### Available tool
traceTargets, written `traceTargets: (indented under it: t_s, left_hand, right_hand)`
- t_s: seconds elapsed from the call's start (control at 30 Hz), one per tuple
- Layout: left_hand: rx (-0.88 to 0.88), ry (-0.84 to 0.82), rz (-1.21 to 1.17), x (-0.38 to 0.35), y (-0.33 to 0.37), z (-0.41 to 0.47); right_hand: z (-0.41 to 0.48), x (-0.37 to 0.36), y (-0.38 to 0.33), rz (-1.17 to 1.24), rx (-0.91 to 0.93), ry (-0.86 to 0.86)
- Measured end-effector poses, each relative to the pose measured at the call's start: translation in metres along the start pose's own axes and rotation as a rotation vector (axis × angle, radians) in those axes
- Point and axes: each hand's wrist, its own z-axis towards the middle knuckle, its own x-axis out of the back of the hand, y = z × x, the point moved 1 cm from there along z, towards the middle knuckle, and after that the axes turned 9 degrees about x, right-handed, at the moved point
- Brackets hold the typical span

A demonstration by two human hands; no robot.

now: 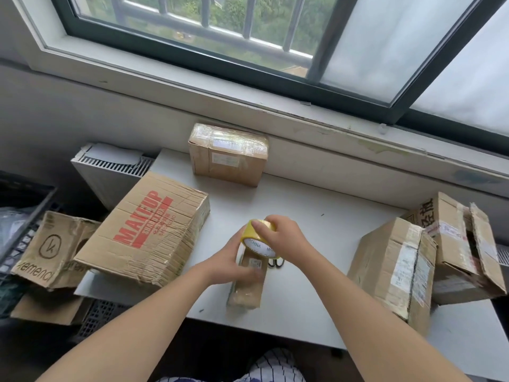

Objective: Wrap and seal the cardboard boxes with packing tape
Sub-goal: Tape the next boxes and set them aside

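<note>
A small narrow cardboard box (pixel 245 290) lies on the white table (pixel 316 232) near its front edge, partly covered in shiny tape. My left hand (pixel 230 264) holds its far end from the left side. Above that end my right hand (pixel 283 238) grips a yellow roll of packing tape (pixel 259 244) with a white printed core. The box's far end is hidden behind the roll and my hands. Black scissor handles (pixel 277 263) peek out just right of the box.
A taped box (pixel 228 154) stands at the back by the wall. A big "MAKEUP" box (pixel 146 230) lies left, overhanging the table edge. Two worn boxes (pixel 394 271) (pixel 462 246) sit right. A torn box (pixel 52 249) and a dark crate (pixel 16 216) are lower left.
</note>
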Motion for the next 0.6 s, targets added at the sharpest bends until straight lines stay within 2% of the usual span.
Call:
traceTargets:
  t_s: [0.1, 0.23, 0.3, 0.4, 0.53, 0.6]
  left_hand:
    - [-0.002, 0.203, -0.024, -0.008, 0.009, 0.014]
    - [0.168, 0.36, 0.247, -0.02, 0.011, 0.015]
    - [0.196, 0.374, 0.372, -0.023, 0.014, 0.017]
    - [0.2, 0.364, 0.422, -0.018, 0.017, 0.022]
    - [0.215, 0.375, 0.407, 0.004, 0.016, 0.031]
    - [0.197, 0.294, 0.453, 0.013, 0.016, 0.034]
  right_hand:
    - [0.007, 0.001, -0.001, 0.034, -0.06, 0.101]
    - [0.009, -0.001, 0.003, 0.103, -0.104, 0.128]
    - [0.007, -0.001, 0.004, 0.113, -0.089, 0.106]
    - [0.005, 0.007, 0.005, 0.086, -0.056, 0.054]
    - [0.0, 0.026, 0.026, -0.212, -0.129, -0.06]
    - [-0.01, 0.027, 0.044, -0.31, -0.233, -0.136]
